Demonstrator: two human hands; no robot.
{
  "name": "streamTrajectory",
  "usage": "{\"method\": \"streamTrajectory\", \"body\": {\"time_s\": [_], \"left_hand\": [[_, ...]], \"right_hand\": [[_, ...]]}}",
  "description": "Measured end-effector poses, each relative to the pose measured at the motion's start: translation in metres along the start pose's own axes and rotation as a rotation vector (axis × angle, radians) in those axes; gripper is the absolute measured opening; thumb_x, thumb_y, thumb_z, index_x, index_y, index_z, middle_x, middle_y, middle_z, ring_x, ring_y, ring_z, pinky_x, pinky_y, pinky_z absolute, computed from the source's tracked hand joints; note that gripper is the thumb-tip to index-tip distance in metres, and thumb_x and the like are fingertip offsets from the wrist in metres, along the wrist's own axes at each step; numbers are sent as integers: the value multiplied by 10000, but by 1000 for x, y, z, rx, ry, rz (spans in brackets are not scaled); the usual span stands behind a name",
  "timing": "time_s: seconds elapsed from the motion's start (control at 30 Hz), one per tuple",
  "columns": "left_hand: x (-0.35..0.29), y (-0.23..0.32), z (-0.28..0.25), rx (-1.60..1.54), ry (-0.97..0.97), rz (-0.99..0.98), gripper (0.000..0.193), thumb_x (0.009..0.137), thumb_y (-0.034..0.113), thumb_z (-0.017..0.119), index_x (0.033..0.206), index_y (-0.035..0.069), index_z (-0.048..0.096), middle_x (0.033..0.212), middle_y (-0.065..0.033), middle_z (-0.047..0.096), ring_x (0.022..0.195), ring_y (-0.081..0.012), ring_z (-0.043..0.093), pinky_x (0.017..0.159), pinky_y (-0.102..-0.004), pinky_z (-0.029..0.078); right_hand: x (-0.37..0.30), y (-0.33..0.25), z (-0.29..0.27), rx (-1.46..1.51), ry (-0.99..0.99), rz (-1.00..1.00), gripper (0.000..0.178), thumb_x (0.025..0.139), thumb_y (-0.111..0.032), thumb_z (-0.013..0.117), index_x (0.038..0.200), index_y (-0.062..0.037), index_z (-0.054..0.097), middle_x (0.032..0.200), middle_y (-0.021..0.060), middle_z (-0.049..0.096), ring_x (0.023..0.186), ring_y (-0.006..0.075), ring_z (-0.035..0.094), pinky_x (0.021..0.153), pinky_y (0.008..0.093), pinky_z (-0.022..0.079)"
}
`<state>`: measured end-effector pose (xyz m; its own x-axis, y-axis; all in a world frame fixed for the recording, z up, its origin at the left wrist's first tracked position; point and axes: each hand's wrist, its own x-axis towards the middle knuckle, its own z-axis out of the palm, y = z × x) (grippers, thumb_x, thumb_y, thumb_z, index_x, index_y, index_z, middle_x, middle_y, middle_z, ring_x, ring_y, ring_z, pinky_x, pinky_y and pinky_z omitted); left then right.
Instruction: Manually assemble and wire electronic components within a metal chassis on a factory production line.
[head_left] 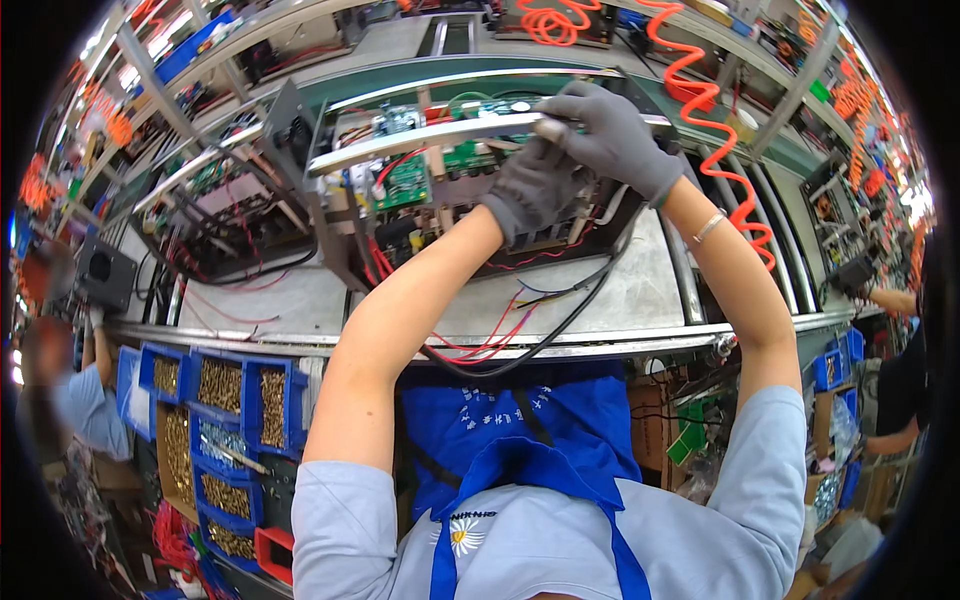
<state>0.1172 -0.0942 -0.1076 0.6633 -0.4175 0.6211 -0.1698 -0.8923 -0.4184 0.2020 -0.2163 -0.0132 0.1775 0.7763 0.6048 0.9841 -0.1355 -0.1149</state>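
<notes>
In front of me stands an open metal chassis with green circuit boards and red wires inside. A pale metal bar runs across its top. My left hand, in a grey glove, reaches over the near side with its fingers curled in close to the bar. My right hand, also gloved, is bent over the bar's right part, thumb and fingers drawn together beside the left fingertips. Whatever the fingers of either hand hold is too small or hidden to make out. A black cable loops out toward me.
A second open chassis stands to the left. Blue bins of brass-coloured fasteners hang at lower left. A coiled orange air hose hangs at right above the rollers. Other people work at both sides.
</notes>
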Motion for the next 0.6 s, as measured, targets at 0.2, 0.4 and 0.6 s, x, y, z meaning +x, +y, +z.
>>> {"method": "streamTrajectory", "body": {"time_s": [0.2,0.4,0.6], "left_hand": [[-9,-4,5,47,21,-15,402,859,282,556,1247,206,626,1401,-148,466,1327,-353,391,1107,-489,296],[-7,-3,3,46,20,23,422,859,237,546,1265,138,606,1380,-190,454,1318,-386,392,1082,-504,321],[-6,3,1,-188,-111,-213,470,853,301,555,1299,154,568,1364,-159,482,1310,-345,416,1102,-521,284]], "right_hand": [[-2,-1,12,-185,22,-61,310,897,-413,608,1017,-155,734,937,40,665,1023,232,596,1026,435,311],[-6,4,12,-102,-8,-35,356,895,-465,596,1057,-177,729,948,43,665,1047,250,583,1054,438,285],[14,-21,25,-146,188,-138,446,868,-510,599,1194,-214,668,1100,64,650,1107,289,553,1039,454,304]]}}
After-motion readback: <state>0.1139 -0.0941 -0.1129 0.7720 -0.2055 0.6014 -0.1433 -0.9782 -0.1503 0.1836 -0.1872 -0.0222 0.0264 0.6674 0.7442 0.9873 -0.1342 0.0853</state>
